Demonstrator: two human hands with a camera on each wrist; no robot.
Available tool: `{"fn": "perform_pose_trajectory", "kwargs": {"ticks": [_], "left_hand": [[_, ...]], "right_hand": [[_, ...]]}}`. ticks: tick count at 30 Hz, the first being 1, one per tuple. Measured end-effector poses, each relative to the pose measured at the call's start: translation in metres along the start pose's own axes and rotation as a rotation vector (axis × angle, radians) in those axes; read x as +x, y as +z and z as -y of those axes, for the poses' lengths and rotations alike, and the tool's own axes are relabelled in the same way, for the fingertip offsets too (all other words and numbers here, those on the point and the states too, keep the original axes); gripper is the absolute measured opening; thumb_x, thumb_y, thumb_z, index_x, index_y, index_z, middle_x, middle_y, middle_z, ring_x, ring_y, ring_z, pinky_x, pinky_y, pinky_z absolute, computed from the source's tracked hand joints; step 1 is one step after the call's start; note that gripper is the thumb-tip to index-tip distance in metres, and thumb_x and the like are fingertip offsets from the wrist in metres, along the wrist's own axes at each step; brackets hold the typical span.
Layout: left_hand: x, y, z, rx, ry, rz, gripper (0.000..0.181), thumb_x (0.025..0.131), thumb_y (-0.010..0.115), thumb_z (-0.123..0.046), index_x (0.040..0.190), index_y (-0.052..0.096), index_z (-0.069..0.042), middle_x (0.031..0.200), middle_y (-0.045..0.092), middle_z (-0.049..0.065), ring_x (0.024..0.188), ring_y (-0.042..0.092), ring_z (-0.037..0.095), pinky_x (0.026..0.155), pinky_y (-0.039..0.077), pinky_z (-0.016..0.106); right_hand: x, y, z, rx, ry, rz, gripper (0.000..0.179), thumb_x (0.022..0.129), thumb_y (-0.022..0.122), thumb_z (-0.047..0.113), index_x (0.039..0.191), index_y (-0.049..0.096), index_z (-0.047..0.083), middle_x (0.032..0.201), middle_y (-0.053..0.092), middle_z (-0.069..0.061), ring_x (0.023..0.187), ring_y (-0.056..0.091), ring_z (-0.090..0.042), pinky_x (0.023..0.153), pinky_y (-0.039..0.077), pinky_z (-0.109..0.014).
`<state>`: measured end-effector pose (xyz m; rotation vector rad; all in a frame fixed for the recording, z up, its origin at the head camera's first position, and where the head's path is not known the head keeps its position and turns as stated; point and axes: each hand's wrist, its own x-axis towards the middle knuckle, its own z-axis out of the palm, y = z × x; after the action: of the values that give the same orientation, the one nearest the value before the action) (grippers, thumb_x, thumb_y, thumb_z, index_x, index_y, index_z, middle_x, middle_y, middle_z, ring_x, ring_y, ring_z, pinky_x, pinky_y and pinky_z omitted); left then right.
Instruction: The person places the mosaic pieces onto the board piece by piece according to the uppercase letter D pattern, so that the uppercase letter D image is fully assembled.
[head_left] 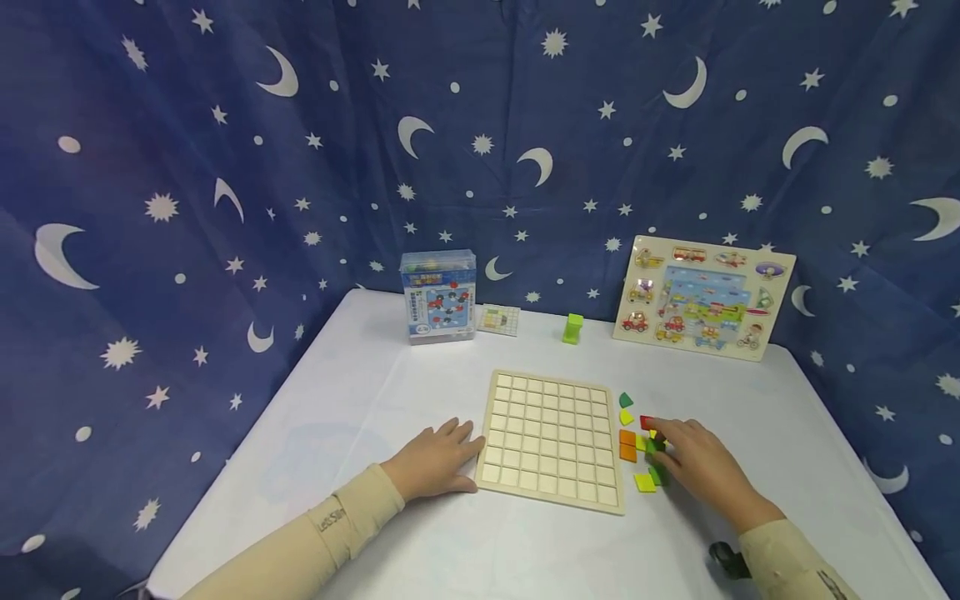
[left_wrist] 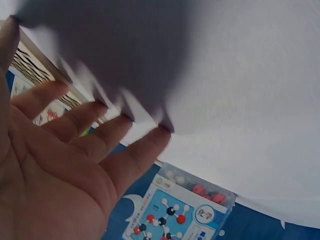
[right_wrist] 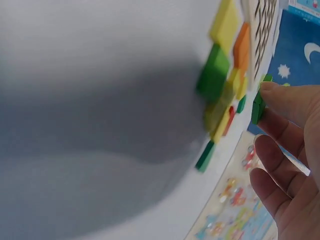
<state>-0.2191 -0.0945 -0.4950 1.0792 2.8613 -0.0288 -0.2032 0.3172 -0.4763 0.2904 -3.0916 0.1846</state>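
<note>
My left hand rests on the table with its fingers spread, fingertips at the left edge of a wooden grid board. In the left wrist view the palm shows and holds nothing. Right of the board my right hand hovers over a group of coloured tiles. Its thumb and index finger pinch green tiles, seen in the right wrist view. Below lie orange tiles, a red tile, a yellow tile and a dark green quarter-round tile.
At the back stand a clear box with a molecule picture and a light green block. A small pattern card lies beside the box. A picture puzzle board leans at the back right. A dark object lies by the right sleeve.
</note>
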Motion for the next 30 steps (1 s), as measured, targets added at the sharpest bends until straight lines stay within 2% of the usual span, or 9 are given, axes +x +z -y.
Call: {"fn": "perform_pose_trajectory", "kwargs": {"ticks": [7, 16, 22, 30], "left_hand": [[-0.004, 0.000, -0.001, -0.033, -0.025, 0.008, 0.076, 0.090, 0.057, -0.063, 0.149, 0.045, -0.017, 0.153, 0.042, 0.016, 0.140, 0.040, 0.040, 0.102, 0.043, 0.060], [-0.003, -0.001, -0.006, -0.037, -0.062, 0.049, 0.076, 0.090, 0.055, -0.064, 0.152, 0.042, -0.021, 0.156, 0.038, 0.013, 0.143, 0.036, 0.036, 0.107, 0.039, 0.058], [-0.003, -0.006, -0.009, -0.027, -0.083, 0.057, 0.075, 0.090, 0.056, -0.064, 0.152, 0.042, -0.023, 0.157, 0.038, 0.010, 0.144, 0.035, 0.034, 0.108, 0.039, 0.057], [-0.007, -0.006, -0.010, 0.034, -0.073, 0.051, 0.076, 0.089, 0.052, -0.068, 0.151, 0.042, -0.025, 0.155, 0.041, 0.008, 0.142, 0.039, 0.032, 0.104, 0.044, 0.055]], "right_hand": [[0.031, -0.002, 0.022, -0.012, -0.124, -0.044, 0.056, 0.083, 0.081, 0.019, 0.133, 0.059, 0.006, 0.111, 0.070, -0.008, 0.101, 0.061, -0.028, 0.089, 0.050, -0.051], [0.078, 0.005, 0.084, 0.052, -0.307, -0.039, 0.050, 0.084, 0.080, 0.016, 0.130, 0.061, 0.008, 0.106, 0.071, 0.001, 0.101, 0.062, -0.023, 0.086, 0.052, -0.046], [0.111, 0.017, 0.116, 0.063, -0.365, -0.052, 0.048, 0.084, 0.081, 0.016, 0.128, 0.063, 0.009, 0.102, 0.072, 0.001, 0.096, 0.062, -0.020, 0.084, 0.052, -0.043], [0.138, 0.034, 0.138, 0.050, -0.420, -0.081, 0.045, 0.081, 0.083, 0.017, 0.122, 0.067, 0.012, 0.096, 0.072, 0.002, 0.089, 0.061, -0.019, 0.076, 0.051, -0.042]]}}
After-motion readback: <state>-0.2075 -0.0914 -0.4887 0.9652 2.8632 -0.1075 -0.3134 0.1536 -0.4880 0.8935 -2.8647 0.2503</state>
